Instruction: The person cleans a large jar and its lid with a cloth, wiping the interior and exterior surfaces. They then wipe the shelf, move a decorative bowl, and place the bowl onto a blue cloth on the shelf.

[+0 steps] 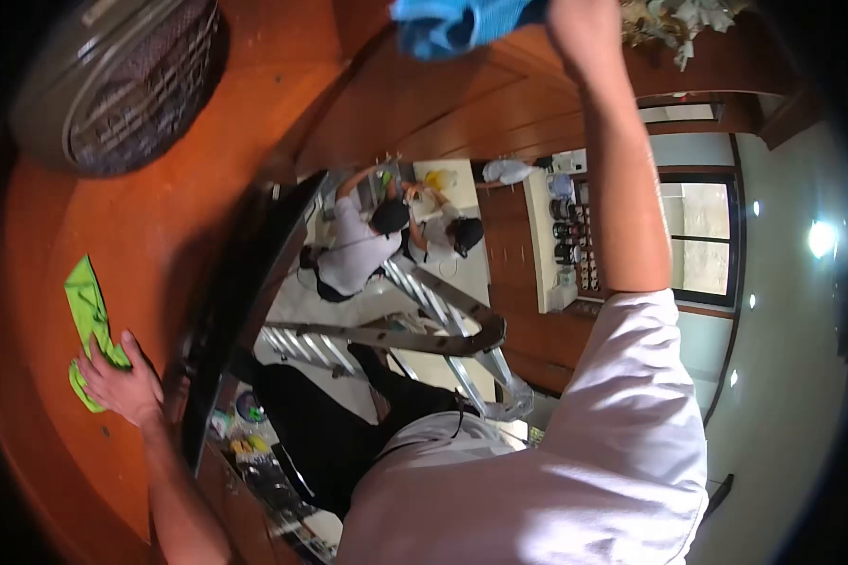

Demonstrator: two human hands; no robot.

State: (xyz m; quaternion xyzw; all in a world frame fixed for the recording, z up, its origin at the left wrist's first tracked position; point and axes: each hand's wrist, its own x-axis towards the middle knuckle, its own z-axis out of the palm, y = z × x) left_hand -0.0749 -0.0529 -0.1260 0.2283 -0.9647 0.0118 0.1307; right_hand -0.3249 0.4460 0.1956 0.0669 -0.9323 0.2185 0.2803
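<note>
My left hand (125,386) lies on a bright green cloth (87,306) against the reddish-brown wooden surface (132,245). Its thumb and fingers are spread, and cloth sticks out above and below them. At the upper edge, my right hand (579,28) is closed on a blue cloth (462,26), held near a wooden panel (424,104). Part of that hand and of the blue cloth is cut off by the frame.
A dark woven basket-like object (141,89) is at upper left. An aluminium ladder (415,334) stands by my legs. Below, two people in white shirts, one a co-worker (358,250), are at a counter (452,179). Dried leaves (683,24) hang at upper right.
</note>
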